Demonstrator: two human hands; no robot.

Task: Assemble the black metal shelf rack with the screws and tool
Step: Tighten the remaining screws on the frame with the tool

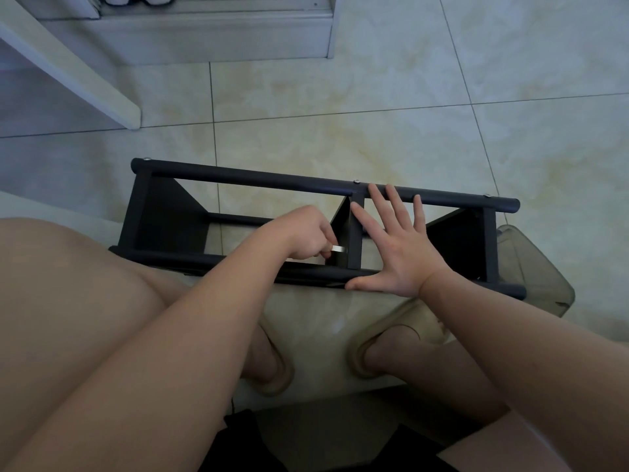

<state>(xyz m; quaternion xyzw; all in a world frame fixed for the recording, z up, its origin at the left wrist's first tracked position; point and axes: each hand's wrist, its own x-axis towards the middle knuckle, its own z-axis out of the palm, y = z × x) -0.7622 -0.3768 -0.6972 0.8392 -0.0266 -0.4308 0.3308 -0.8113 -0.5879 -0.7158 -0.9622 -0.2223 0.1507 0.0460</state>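
Leaning in from the upper left, a smooth white board [68, 63] is slanting above the floor [340, 114], whose glossy cream tiles are showing marbled veins and thin dark joints. Below it, a bare knee [68, 284] is filling the left edge.

The rack [238, 177] is lying lengthwise on the tiles just ahead of the person's feet. Two long, round, matte black tubes are running side by side, with flat black panels and square bars bridging them at the left end, the middle and the right end. A small silvery screw [147, 159] is sitting in the far tube at its left tip, and others are showing at the middle and near the right tip.

The left hand [303, 233] is reaching between the tubes with fingers curled, pinching a small, flat, shiny metal tool [338, 248]. The tool's tip is pointing at the middle bar [354, 240], close to the near tube. Just right of that bar, the right hand [398, 247] is spreading wide and flat, holding nothing. Its fingertips [392, 194] are touching the far tube and its thumb is pressing on the near tube.

At the far right, a cloudy translucent plastic bin [531, 267] with rounded corners is standing beside the rack's right end. Beige rubbery slippers [418, 321] are covering both feet below the rack.
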